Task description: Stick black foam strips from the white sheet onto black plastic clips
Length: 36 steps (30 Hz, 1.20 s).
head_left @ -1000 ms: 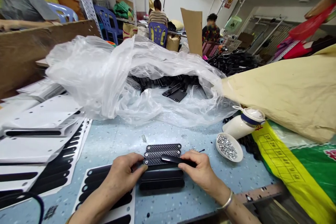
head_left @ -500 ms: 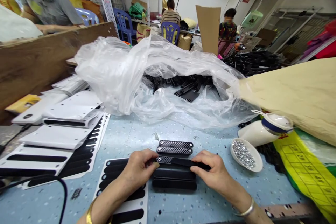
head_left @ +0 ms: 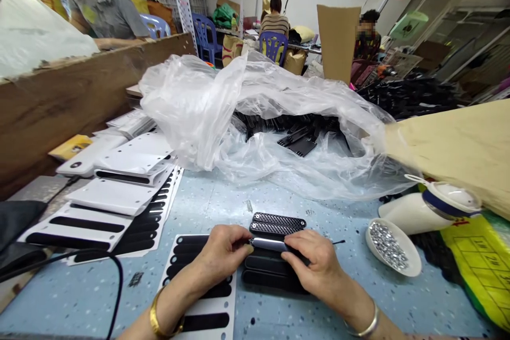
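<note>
My left hand (head_left: 223, 255) pinches the left end of a black bar with thumb and forefinger. Over that bar lies a shiny black stick-on strip (head_left: 269, 244). The thumb and fingers of my right hand (head_left: 316, 257) close on the strip's right part, hiding that end. A thin dark tip (head_left: 338, 241) pokes out beyond the right hand; what it belongs to is hidden. Just behind are two textured black bars (head_left: 277, 223) with screws at their ends. Smooth-topped black bars (head_left: 274, 277) lie in front. Under my left forearm is a white backing sheet (head_left: 193, 307) of black strips.
A white bowl (head_left: 414, 270) of small silvery parts stands at right beside a white bottle (head_left: 402, 204). Clear plastic sheeting (head_left: 191, 111) bunches behind, with black parts inside. Stacked white sheets (head_left: 115, 194) and a black cable (head_left: 119, 281) lie left. Other people sit farther back.
The strip, slanted over the bar with texture showing beneath, now lies along it and covers the texture. My right hand has shifted left along the strip. The view has turned slightly left.
</note>
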Tool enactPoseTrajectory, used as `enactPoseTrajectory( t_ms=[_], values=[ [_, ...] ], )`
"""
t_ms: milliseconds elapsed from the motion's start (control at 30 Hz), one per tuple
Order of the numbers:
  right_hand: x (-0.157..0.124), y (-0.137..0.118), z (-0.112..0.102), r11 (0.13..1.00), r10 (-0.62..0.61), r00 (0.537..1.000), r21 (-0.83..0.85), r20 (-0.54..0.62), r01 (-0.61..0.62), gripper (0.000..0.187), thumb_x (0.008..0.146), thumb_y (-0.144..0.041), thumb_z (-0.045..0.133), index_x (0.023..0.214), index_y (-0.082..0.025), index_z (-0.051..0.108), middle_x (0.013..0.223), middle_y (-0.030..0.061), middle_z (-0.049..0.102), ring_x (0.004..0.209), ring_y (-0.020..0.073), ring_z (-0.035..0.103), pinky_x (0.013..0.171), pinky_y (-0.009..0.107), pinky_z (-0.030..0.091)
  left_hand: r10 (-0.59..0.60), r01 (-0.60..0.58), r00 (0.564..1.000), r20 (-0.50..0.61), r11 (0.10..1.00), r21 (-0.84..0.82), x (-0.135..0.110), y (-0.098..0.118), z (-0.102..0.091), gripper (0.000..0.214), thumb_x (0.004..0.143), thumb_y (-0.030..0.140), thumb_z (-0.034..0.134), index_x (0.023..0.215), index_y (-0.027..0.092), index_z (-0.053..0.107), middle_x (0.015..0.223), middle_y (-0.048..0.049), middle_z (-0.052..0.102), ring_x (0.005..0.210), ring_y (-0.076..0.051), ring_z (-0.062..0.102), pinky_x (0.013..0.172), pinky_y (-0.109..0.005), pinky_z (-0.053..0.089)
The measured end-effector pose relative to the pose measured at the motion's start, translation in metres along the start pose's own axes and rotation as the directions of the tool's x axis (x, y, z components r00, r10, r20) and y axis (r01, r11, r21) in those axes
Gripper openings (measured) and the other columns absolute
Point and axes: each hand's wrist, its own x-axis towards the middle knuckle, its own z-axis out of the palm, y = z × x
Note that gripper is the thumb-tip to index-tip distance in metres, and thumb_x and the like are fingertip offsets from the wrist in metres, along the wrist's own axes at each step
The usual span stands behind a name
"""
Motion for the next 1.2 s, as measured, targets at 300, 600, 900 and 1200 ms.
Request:
enactPoseTrajectory(
  t_ms=[300,600,900,1200],
  values=[
    [0.0027,-0.0043,-0.0004,0.997,0.025,0.997,-0.080,0.078,-0.019,0.009,0.084,-0.016,0.063,0.083,-0.018,0.072,0.078,0.0065,0.071,0.069,0.0213,0.063,0.065,0.034,0.045,0.015,-0.015,1.000,-0.001,1.000,0.011,0.0005,-0.0006,0.0005,0.022,0.074,0.019,0.056,0.084,0.016,0.075,0.072,-0.0029,0.073,0.066,-0.017,0.063,0.063,-0.027,0.046],
    [0.0050,-0.0044,-0.0001,0.992,0.052,0.991,-0.125,0.125,-0.036,0.008,0.082,-0.016,0.065,0.083,-0.019,0.073,0.078,0.0076,0.071,0.070,0.0221,0.063,0.066,0.035,0.045,0.034,-0.034,0.999,-0.005,0.999,0.041,-0.0013,0.0021,-0.0003,0.021,0.075,0.019,0.055,0.084,0.017,0.075,0.069,-0.0012,0.071,0.063,-0.016,0.062,0.060,-0.026,0.045],
    [0.0065,-0.0031,0.0004,0.988,0.060,0.988,-0.152,0.140,-0.038,0.007,0.081,-0.015,0.067,0.083,-0.017,0.073,0.078,0.0073,0.071,0.071,0.0228,0.063,0.066,0.036,0.044,0.032,-0.032,0.999,-0.043,0.999,0.009,-0.0025,0.0003,-0.0019,0.024,0.072,0.016,0.058,0.089,0.016,0.075,0.072,-0.0022,0.073,0.064,-0.017,0.063,0.062,-0.027,0.049],
    [0.0060,-0.0001,0.0036,0.985,0.056,0.991,-0.168,0.123,-0.035,0.008,0.078,-0.015,0.069,0.083,-0.017,0.074,0.079,0.0077,0.074,0.070,0.0236,0.066,0.065,0.036,0.046,0.215,-0.217,0.975,-0.056,0.975,-0.037,-0.0018,-0.0049,-0.0016,0.022,0.078,0.014,0.057,0.089,0.020,0.075,0.087,-0.0032,0.078,0.081,-0.018,0.072,0.076,-0.031,0.055]
  ],
)
